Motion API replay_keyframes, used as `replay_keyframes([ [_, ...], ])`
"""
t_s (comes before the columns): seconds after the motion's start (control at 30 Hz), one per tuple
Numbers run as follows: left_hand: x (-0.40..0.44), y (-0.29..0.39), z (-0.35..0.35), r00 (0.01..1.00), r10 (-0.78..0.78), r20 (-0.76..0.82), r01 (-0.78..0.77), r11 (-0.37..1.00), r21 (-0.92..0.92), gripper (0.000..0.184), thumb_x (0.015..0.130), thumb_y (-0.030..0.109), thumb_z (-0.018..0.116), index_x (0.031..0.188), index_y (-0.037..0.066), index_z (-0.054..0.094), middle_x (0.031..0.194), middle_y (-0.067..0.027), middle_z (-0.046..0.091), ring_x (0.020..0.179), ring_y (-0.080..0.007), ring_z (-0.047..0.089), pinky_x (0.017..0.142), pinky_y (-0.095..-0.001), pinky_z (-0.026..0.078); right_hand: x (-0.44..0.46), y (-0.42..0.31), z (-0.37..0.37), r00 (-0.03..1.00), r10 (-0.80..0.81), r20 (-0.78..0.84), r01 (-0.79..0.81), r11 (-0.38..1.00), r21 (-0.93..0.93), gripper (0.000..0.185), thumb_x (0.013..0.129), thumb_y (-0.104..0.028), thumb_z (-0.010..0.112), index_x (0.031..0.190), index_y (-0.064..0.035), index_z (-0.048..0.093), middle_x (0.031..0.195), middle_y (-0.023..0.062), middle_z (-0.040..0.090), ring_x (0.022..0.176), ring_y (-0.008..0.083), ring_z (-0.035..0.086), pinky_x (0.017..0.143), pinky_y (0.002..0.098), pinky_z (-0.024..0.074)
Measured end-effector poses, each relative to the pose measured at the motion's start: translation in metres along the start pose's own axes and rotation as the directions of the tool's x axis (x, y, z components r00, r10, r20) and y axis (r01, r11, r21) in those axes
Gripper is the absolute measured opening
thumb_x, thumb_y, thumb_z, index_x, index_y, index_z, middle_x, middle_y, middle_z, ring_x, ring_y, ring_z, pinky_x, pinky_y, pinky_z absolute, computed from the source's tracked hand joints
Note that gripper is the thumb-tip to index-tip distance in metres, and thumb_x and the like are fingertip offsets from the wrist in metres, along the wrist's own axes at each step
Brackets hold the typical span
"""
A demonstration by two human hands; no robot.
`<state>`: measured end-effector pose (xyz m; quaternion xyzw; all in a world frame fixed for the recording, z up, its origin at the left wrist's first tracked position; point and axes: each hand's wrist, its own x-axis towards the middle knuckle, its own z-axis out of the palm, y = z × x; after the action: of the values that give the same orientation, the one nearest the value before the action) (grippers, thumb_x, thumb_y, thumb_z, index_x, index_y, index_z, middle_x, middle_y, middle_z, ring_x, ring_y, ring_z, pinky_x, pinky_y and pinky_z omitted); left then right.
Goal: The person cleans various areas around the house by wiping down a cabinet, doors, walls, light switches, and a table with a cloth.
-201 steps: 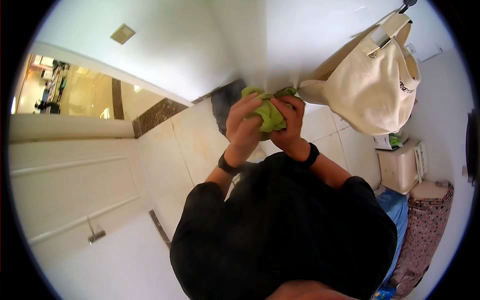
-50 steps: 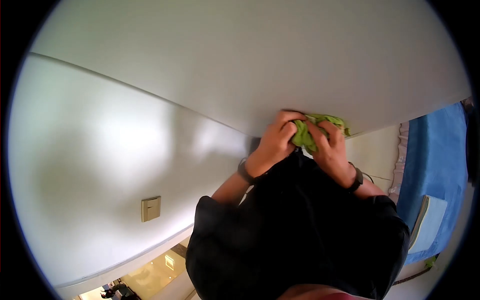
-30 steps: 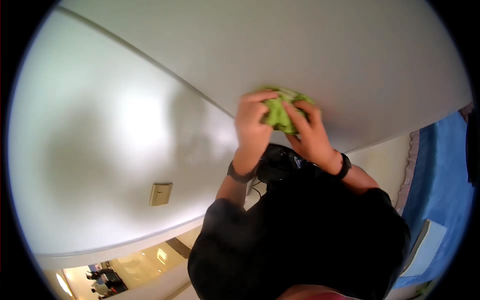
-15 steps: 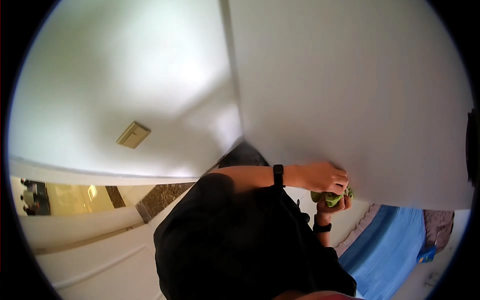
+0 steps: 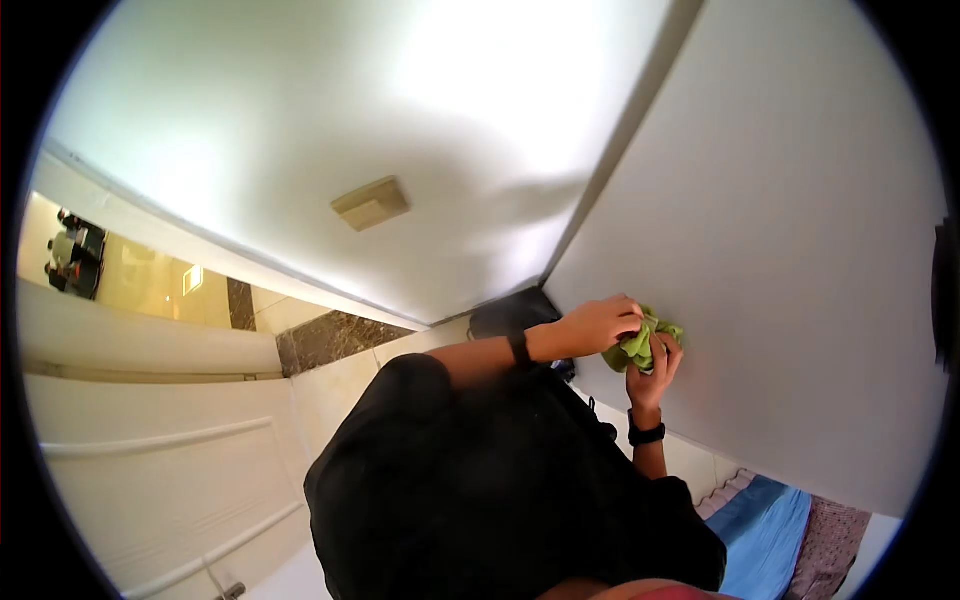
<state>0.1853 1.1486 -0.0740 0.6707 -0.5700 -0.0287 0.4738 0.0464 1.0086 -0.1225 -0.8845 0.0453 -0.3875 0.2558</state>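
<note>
A crumpled green cloth [image 5: 632, 350] is bunched between my two hands, in front of the grey-white panel on the right. My left hand [image 5: 598, 326], a dark band on its wrist, grips the cloth from the left with bent fingers. From below and right, my right hand [image 5: 655, 368] closes its fingers on the same cloth; a black watch [image 5: 646, 430] circles that wrist. Folds of the cloth hide some fingertips. Whether the cloth touches the panel I cannot tell.
A wall switch [image 5: 371, 203] sits on the white wall left of the corner. A dark object [image 5: 515, 312] stands on the floor in that corner. A white door [image 5: 170, 470] is at lower left, a blue-covered bed [image 5: 765, 530] at lower right. Several people appear far left.
My view has turned, so the wall corner slants and the switch sits higher and further right. Both hands have moved up and slightly left with the cloth, which shows more of its folds.
</note>
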Motion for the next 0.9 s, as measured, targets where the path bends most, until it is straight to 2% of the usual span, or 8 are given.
replay_keyframes([
  [0.13, -0.034, 0.005, -0.078, 0.935, 0.043, -0.353, 0.043, 0.971, 0.234, 0.019, 0.072, 0.002, 0.063, 0.089, 0.007, 0.057, 0.102, -0.0055, 0.058, 0.096, -0.0282, 0.058, 0.068, -0.0352, 0.053, 0.065, -0.059, 0.066, 0.994, -0.106, -0.005, 0.105, 0.976, 0.19, 0.049, 0.068, 0.002, 0.066, 0.116, -0.0046, 0.059, 0.114, 0.0155, 0.052, 0.105, 0.0339, 0.052, 0.09, 0.0415, 0.0445],
  [0.27, -0.081, 0.013, -0.157, 0.831, 0.05, -0.554, 0.178, 0.92, 0.349, 0.024, 0.071, -0.002, 0.064, 0.093, 0.005, 0.057, 0.116, -0.0089, 0.058, 0.105, -0.0289, 0.058, 0.077, -0.0352, 0.053, 0.118, -0.136, 0.135, 0.963, -0.268, -0.033, 0.257, 0.874, 0.413, 0.047, 0.07, 0.001, 0.068, 0.116, -0.0029, 0.057, 0.116, 0.0176, 0.051, 0.105, 0.0341, 0.052, 0.09, 0.041, 0.0443],
  [0.4, -0.135, 0.02, -0.225, 0.733, 0.177, -0.657, 0.26, 0.82, 0.51, 0.038, 0.067, -0.006, 0.069, 0.1, 0.005, 0.053, 0.124, -0.0159, 0.054, 0.11, -0.0376, 0.055, 0.088, -0.0404, 0.051, 0.154, -0.218, 0.194, 0.893, -0.441, -0.09, 0.402, 0.692, 0.6, 0.049, 0.068, 0.001, 0.071, 0.116, -0.0036, 0.058, 0.118, 0.0181, 0.051, 0.107, 0.0346, 0.052, 0.089, 0.0395, 0.0455],
  [0.5, -0.187, 0.002, -0.25, 0.676, 0.239, -0.697, 0.357, 0.722, 0.594, 0.057, 0.069, -0.005, 0.072, 0.118, 0.007, 0.044, 0.135, -0.0243, 0.041, 0.118, -0.0419, 0.049, 0.095, -0.0467, 0.046, 0.166, -0.273, 0.231, 0.837, -0.529, -0.136, 0.456, 0.54, 0.707, 0.053, 0.065, 0.003, 0.073, 0.116, -0.0042, 0.059, 0.12, 0.0182, 0.05, 0.109, 0.0347, 0.052, 0.089, 0.0385, 0.0464],
  [0.53, -0.198, 0.0, -0.259, 0.648, 0.276, -0.71, 0.379, 0.691, 0.615, 0.059, 0.07, -0.005, 0.072, 0.119, 0.007, 0.042, 0.137, -0.0247, 0.039, 0.119, -0.0418, 0.049, 0.095, -0.0464, 0.046, 0.166, -0.289, 0.243, 0.838, -0.529, -0.135, 0.431, 0.49, 0.757, 0.063, 0.06, 0.004, 0.074, 0.12, -0.0097, 0.059, 0.124, 0.013, 0.047, 0.112, 0.0328, 0.049, 0.092, 0.0379, 0.0459],
  [0.6, -0.213, -0.005, -0.273, 0.589, 0.349, -0.729, 0.422, 0.636, 0.646, 0.062, 0.071, -0.006, 0.071, 0.123, 0.007, 0.039, 0.14, -0.0253, 0.034, 0.119, -0.0414, 0.048, 0.097, -0.0458, 0.045, 0.162, -0.313, 0.261, 0.827, -0.561, -0.02, 0.357, 0.499, 0.79, 0.065, 0.06, 0.002, 0.075, 0.122, -0.0126, 0.059, 0.123, 0.0111, 0.048, 0.112, 0.0326, 0.049, 0.092, 0.0386, 0.0459],
  [0.63, -0.22, -0.018, -0.276, 0.542, 0.335, -0.771, 0.456, 0.653, 0.604, 0.059, 0.072, -0.005, 0.071, 0.121, 0.005, 0.041, 0.138, -0.0246, 0.036, 0.119, -0.0399, 0.049, 0.097, -0.0441, 0.045, 0.159, -0.316, 0.273, 0.816, -0.577, -0.047, 0.397, 0.499, 0.77, 0.066, 0.06, 0.0, 0.075, 0.122, -0.0132, 0.059, 0.123, 0.0106, 0.049, 0.112, 0.0324, 0.049, 0.091, 0.0386, 0.0459],
  [0.9, -0.176, -0.02, -0.294, 0.506, 0.425, -0.75, 0.441, 0.62, 0.649, 0.04, 0.073, -0.005, 0.069, 0.108, 0.001, 0.053, 0.115, -0.0213, 0.056, 0.102, -0.034, 0.058, 0.086, -0.0397, 0.05, 0.19, -0.304, 0.265, 0.757, -0.619, -0.209, 0.611, 0.557, 0.563, 0.063, 0.062, -0.011, 0.078, 0.122, -0.0097, 0.059, 0.119, 0.0119, 0.053, 0.105, 0.0312, 0.055, 0.088, 0.0378, 0.0476],
])
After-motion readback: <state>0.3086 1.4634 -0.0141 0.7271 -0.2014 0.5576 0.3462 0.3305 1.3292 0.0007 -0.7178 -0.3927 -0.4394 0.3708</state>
